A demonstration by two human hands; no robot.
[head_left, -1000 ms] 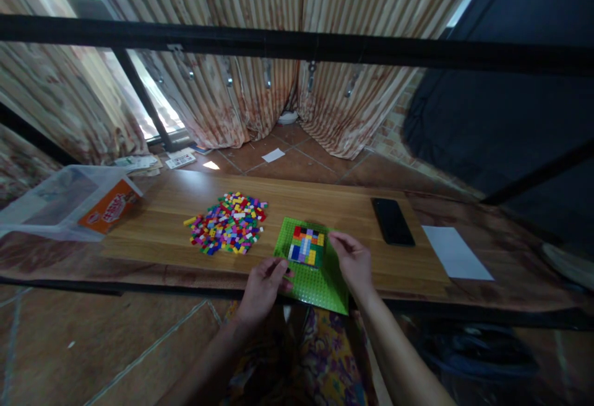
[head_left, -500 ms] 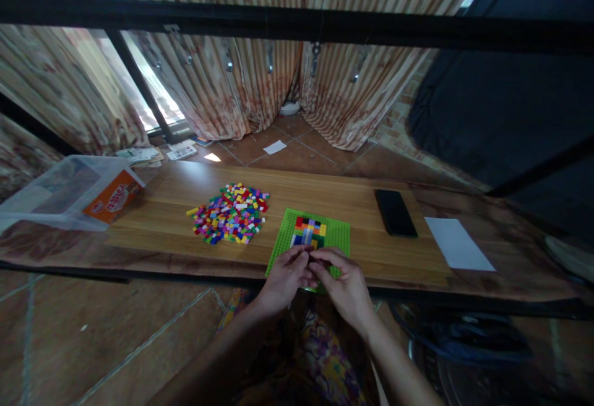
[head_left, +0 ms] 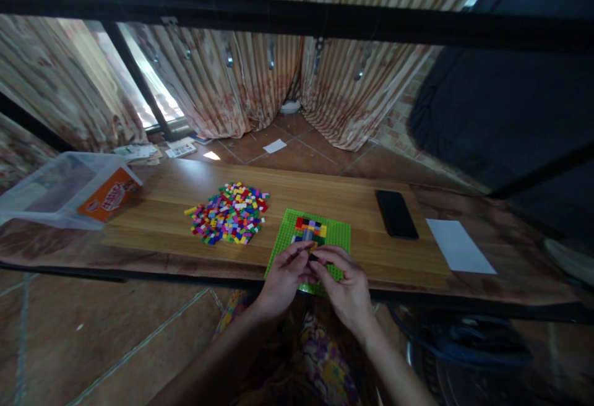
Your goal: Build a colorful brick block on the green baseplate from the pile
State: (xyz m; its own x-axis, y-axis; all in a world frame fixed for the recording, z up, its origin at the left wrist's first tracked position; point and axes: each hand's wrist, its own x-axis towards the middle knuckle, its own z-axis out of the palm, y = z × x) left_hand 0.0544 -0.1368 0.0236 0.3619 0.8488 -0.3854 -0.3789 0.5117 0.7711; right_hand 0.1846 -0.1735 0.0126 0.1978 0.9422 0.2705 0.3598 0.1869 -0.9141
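A green studded baseplate lies near the front edge of the wooden board, with a block of multicoloured toy bricks built on it. Over its near part, my left hand and my right hand meet with fingertips almost touching. A small dark toy brick shows at the fingertips of my right hand, which pinches it. The fingers of my left hand are curled and closed beside that brick; whatever they hold is hidden. My hands cover the lower part of the built bricks.
A heap of loose bricks lies left of the baseplate on the wooden board. Farther left stands a clear plastic box with an orange label. A black phone and a white sheet lie to the right.
My fingers have shifted slightly, and the dark brick shows more plainly between them. The view has tilted a little; the other things stay in place.
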